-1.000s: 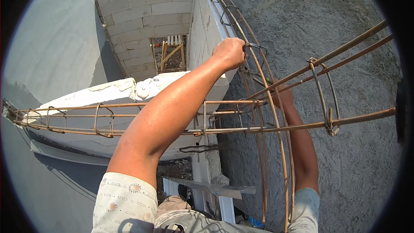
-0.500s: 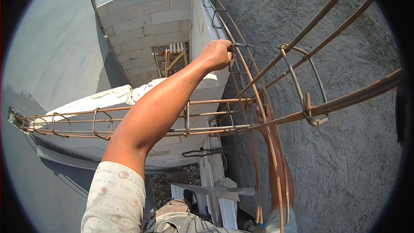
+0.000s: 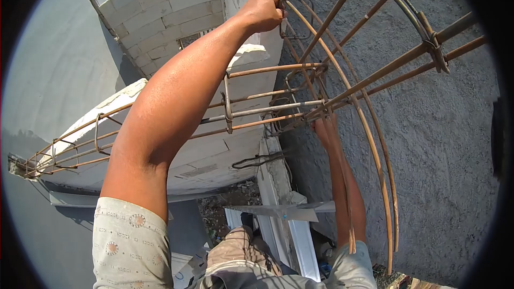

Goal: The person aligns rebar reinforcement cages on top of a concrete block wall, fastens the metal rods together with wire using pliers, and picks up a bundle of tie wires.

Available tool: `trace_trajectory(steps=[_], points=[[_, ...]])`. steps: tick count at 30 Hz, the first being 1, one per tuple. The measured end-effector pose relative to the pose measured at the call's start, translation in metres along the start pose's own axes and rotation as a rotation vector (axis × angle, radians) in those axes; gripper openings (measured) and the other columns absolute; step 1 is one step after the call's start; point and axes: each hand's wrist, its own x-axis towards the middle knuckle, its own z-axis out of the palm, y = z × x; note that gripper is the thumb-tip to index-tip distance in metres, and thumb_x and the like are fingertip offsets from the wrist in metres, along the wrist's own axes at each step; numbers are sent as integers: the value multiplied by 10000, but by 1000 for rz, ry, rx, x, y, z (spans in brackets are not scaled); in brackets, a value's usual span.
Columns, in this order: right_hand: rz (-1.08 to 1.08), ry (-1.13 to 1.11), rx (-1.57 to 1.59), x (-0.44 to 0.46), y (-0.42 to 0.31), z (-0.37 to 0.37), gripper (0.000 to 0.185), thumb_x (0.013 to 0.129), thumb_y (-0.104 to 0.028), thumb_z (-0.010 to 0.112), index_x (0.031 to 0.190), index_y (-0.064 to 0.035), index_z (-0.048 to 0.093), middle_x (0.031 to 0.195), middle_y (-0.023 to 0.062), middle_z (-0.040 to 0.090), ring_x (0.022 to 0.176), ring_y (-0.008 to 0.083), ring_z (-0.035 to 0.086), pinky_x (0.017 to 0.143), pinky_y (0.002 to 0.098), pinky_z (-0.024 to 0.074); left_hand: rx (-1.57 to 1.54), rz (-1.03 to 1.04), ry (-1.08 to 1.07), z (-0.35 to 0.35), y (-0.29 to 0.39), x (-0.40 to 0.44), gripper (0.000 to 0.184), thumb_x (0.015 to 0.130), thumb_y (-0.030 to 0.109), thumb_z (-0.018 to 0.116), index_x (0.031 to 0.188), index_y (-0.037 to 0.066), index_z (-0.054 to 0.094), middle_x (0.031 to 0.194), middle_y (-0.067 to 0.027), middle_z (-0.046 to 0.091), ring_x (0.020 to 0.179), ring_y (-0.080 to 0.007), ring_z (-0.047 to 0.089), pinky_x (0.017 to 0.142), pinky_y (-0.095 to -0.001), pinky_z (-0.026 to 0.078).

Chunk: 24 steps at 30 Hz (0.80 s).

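Note:
My left hand [image 3: 266,12] is closed around a rebar cage [image 3: 342,69] at one of its square stirrups [image 3: 297,17], high in view. The cage's long rusty bars curve down to the right, and their free ends hang beside my right forearm. Lower down, my right hand [image 3: 323,124] is closed at the bars where several of them cross; its fingers are partly hidden behind the steel. A second rebar cage [image 3: 251,111] runs level from the left and meets the first at this crossing.
Another set of thick bars [image 3: 399,64] with stirrups reaches to the upper right. A rough grey wall [image 3: 428,144] stands on the right. Pale block walls [image 3: 160,8] rise at the back left. Below are rubble [image 3: 235,198] and a white metal channel [image 3: 304,246].
My left hand and the held stirrup sit higher in view. The bars' lower ends have swung to the right. My right hand appears slightly higher, and the view has shifted.

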Motion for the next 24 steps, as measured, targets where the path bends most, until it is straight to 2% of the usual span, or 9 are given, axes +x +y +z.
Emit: trace_trajectory(steps=[1,3,6,9,12,15,18,21,24], points=[[0,-6,7,-3,-8,-2,223,994,-186,545,930,16,615,674,48,592,551,126,572,478,305,444,34,38,22,3,-4,2,199,889,228,681,954,49,739,980,-189,725,961,-349,689,831,-429,530],[15,-14,86,-11,-6,-12,213,991,-181,548,941,14,616,653,37,574,542,126,566,479,306,449,34,11,-2,15,-14,11,202,913,243,668,970,64,740,971,-178,730,953,-340,695,831,-436,530],[88,-173,-53,-27,2,-42,280,976,-204,580,1184,-18,602,750,41,604,593,136,573,525,318,471,47,33,6,19,-16,12,206,915,248,657,957,62,733,944,-178,718,920,-339,685,807,-439,523],[359,-81,81,-62,-19,-25,284,978,-202,576,1184,-8,598,728,42,585,579,130,562,493,310,455,52,52,18,15,-15,8,210,917,252,646,944,60,726,916,-178,706,888,-338,674,782,-442,516],[302,-111,324,-78,-1,-5,290,991,-202,584,1199,-1,571,730,33,579,590,116,560,521,303,466,46,61,23,13,-18,4,216,919,257,635,930,58,718,889,-178,694,855,-337,664,758,-445,509],[261,-176,228,-76,1,-6,288,989,-207,583,1200,-11,580,766,39,582,622,113,564,539,307,472,43,68,28,14,-19,2,223,921,261,624,917,56,711,862,-178,682,822,-337,654,734,-448,502],[297,-173,218,-66,-19,-16,222,995,-212,575,1105,-21,590,744,36,570,604,121,563,511,311,462,35,78,34,11,-20,5,231,923,266,613,904,54,704,835,-178,670,790,-336,643,710,-451,495],[332,-165,31,-47,-66,-21,189,941,-165,609,1058,-17,611,705,52,582,536,132,545,470,301,476,33,89,36,13,-21,6,240,925,271,602,891,52,696,808,-178,658,757,-335,633,685,-454,488],[272,-130,219,-20,-75,-16,191,990,-215,590,944,-30,582,732,54,573,572,136,560,442,310,439,34,96,34,15,-19,7,250,927,275,591,877,50,689,780,-178,646,724,-334,622,661,-457,481]])
